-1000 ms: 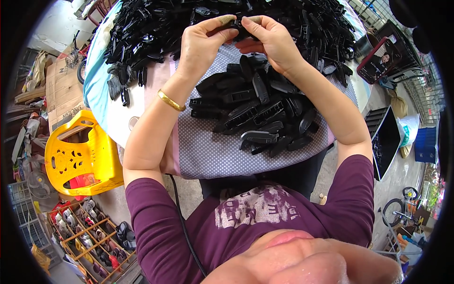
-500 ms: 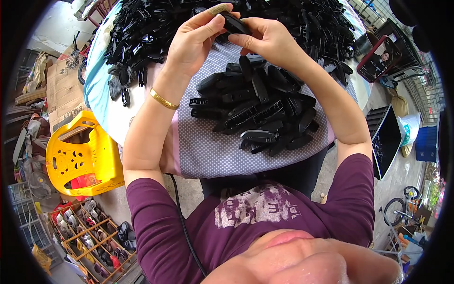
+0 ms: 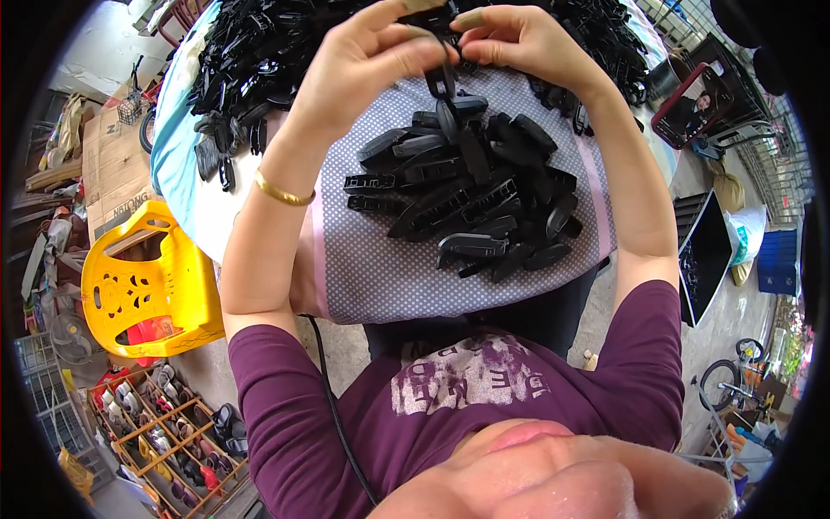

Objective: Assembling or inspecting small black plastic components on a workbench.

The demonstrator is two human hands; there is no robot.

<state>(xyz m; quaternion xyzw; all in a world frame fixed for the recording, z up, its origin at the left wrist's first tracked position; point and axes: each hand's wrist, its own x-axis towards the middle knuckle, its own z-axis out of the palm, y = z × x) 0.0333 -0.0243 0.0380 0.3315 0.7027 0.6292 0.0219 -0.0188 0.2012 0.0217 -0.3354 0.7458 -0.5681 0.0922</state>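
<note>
While the left hand (image 3: pixel 367 65) pinches a black part (image 3: pixel 440 84), long axis twelve-to-six toward the pile (image 3: pixel 474 157), the right hand (image 3: pixel 523 41) sits farther off at two o'clock; whether its fingers grip anything, I cannot tell.

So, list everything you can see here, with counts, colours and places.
Large heap of plastic parts: uncountable, black, far tabletop
Smaller pile of parts: several overlapping, black, on dotted cloth
Dotted cloth: one, grey with pink edging, before the person
Chair: one, yellow, left
Cardboard: brown, upper left, count unclear
Shoes: many, mixed, lower left
Cable: one, black, beside left sleeve
Phone: one, dark red edge, upper right
Bin: one, blue, far right
Bicycle: one, dark, lower right
Edge clutter: too small to list
Bracelet: one, gold, left wrist
Sleeves: two, purple, lower left and right
Left hand, right hand: one each, top centre, near a dangling black part
</note>
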